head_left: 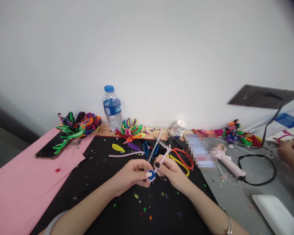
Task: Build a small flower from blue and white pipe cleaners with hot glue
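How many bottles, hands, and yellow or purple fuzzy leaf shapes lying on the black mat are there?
Clear plastic bottle with blue cap: 1
Hands: 3 (left hand, right hand, another person's hand)
Yellow fuzzy leaf shape: 1
Purple fuzzy leaf shape: 1
Total: 6

I can't read any word, brand or number for certain. Beyond my left hand (pixel 136 176), the bottle (pixel 112 112) has a blue label with large white characters, too small and blurred for me to make out. Beyond my right hand (pixel 171 173), the white roll (pixel 178 129) bears dark and reddish print that I can't read either. Farther right of that hand, the screen (pixel 202 151) is pixelated, so its text is unreadable.
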The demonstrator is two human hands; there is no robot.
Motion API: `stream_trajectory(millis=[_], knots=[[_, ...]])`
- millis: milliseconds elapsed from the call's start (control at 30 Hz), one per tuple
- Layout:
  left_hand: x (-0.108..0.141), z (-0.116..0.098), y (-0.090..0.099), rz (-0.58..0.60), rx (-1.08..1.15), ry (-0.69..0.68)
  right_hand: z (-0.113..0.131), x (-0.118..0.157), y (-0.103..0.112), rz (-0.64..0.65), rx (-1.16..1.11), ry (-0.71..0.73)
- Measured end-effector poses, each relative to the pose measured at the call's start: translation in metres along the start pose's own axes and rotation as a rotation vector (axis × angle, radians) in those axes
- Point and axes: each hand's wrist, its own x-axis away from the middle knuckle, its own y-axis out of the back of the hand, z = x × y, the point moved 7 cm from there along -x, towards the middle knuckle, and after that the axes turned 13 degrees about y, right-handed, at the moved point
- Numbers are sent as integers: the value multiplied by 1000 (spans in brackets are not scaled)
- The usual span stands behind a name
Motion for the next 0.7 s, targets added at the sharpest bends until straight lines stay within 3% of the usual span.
stream_trajectory(millis=[200,400,700], knots=[[1,0,-2,14,-19,13,-13,3,-4,-73,-256,-141],[1,0,-3,34,-39,22,-14,5,-15,-60,-484,-221],[1,0,-2,22,-47,24,-16,5,-11,-32,-425,-267]])
